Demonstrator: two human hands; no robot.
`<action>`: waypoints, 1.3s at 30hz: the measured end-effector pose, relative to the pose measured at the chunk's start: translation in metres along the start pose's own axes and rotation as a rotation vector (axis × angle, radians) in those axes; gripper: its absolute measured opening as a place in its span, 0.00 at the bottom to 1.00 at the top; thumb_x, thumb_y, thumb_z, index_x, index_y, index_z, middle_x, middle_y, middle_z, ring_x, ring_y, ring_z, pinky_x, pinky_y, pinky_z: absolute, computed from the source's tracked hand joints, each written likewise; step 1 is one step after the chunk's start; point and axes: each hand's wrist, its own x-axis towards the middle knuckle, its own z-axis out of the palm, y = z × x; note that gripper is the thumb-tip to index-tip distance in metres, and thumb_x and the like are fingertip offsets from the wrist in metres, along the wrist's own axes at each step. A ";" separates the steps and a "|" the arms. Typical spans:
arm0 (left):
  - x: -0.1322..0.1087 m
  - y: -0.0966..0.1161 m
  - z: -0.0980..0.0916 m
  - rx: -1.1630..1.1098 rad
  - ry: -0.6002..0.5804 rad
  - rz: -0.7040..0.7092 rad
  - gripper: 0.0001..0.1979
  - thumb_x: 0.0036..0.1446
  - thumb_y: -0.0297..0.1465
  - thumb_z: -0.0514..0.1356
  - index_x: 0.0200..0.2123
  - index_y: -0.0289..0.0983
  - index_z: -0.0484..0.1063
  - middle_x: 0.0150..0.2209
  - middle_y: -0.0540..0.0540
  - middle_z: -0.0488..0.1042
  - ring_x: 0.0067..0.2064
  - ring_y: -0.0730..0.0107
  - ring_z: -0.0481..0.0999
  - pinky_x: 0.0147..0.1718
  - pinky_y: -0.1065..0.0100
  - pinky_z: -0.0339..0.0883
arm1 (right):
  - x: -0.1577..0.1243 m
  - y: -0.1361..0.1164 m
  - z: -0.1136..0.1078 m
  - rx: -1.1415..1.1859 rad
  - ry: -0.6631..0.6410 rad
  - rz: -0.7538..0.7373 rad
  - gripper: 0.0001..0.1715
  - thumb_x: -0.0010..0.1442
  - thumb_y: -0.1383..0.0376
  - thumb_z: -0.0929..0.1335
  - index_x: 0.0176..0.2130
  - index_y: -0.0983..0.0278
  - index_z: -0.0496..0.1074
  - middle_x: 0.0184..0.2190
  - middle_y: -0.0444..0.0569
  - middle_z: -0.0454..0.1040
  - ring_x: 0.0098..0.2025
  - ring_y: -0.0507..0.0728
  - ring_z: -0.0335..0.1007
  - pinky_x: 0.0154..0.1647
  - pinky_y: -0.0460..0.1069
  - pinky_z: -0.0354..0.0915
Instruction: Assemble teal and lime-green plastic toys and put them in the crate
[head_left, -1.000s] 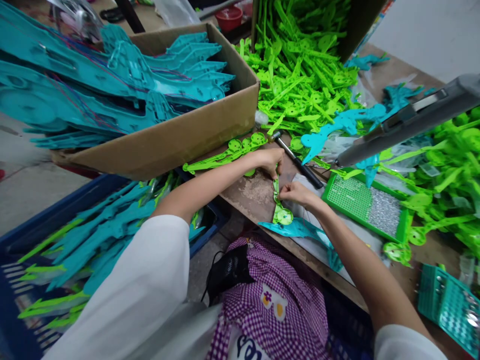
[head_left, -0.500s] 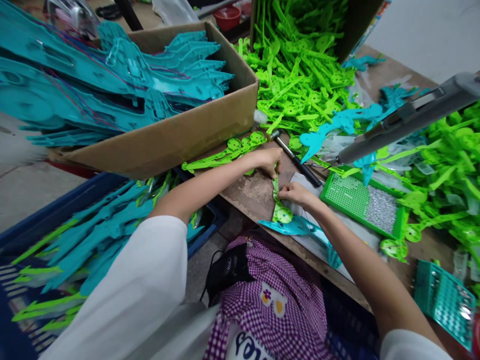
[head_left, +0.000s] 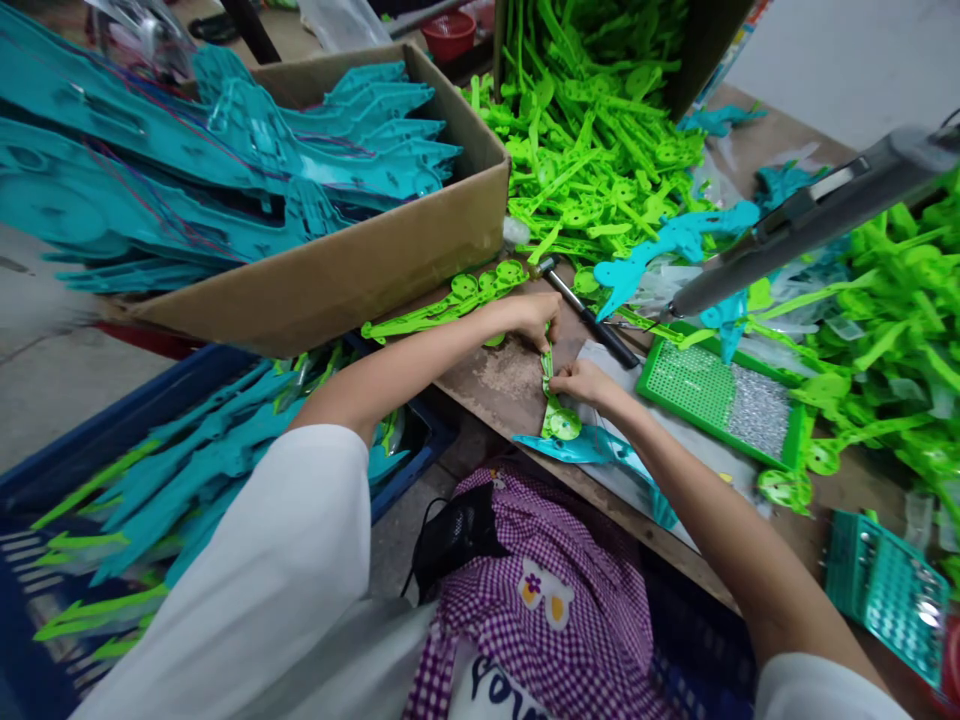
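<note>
A lime-green plastic part (head_left: 560, 422) with a round end stands between my hands near the table edge. My left hand (head_left: 538, 318) is closed around its far, narrow end. From the right, my right hand (head_left: 583, 383) pinches the same part around its middle. Its round end lies by a teal plastic piece (head_left: 570, 448), which rests at the table's edge partly under my right forearm. A hammer (head_left: 589, 312) with a black handle lies just beyond my hands. The fingertips hide part of the green piece.
A cardboard box (head_left: 360, 250) of teal parts stands left, above a blue crate (head_left: 30, 480). Green parts (head_left: 592, 190) are heaped at the back. A grey electric screwdriver (head_left: 810, 220) hangs at right over a green tray (head_left: 686, 385) of small metal pieces. A teal tray (head_left: 889, 590) sits lower right.
The view has shifted slightly, so everything sits a little further left. Both hands keep their hold on the green part, with hardly any other movement.
</note>
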 end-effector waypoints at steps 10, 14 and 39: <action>-0.049 0.026 0.032 -0.130 -0.013 0.221 0.14 0.49 0.34 0.68 0.41 0.40 0.79 0.42 0.46 0.77 0.41 0.69 0.74 0.40 0.73 0.62 | -0.006 0.001 -0.009 -0.014 -0.049 -0.055 0.19 0.46 0.61 0.69 0.15 0.62 0.57 0.13 0.37 0.50 0.19 0.47 0.44 0.20 0.46 0.42; -0.039 0.020 0.040 -0.143 0.018 0.207 0.11 0.46 0.34 0.69 0.35 0.37 0.80 0.40 0.46 0.76 0.39 0.70 0.74 0.39 0.74 0.62 | -0.008 0.000 -0.008 0.015 -0.050 -0.036 0.20 0.48 0.61 0.68 0.14 0.62 0.56 0.12 0.36 0.50 0.18 0.46 0.43 0.20 0.46 0.41; -0.027 0.021 0.035 -0.199 -0.069 0.127 0.14 0.41 0.37 0.71 0.29 0.35 0.78 0.32 0.49 0.76 0.37 0.71 0.73 0.35 0.75 0.60 | -0.088 -0.012 0.047 -0.666 0.252 -0.133 0.21 0.69 0.62 0.53 0.48 0.62 0.69 0.44 0.53 0.77 0.37 0.58 0.76 0.33 0.48 0.59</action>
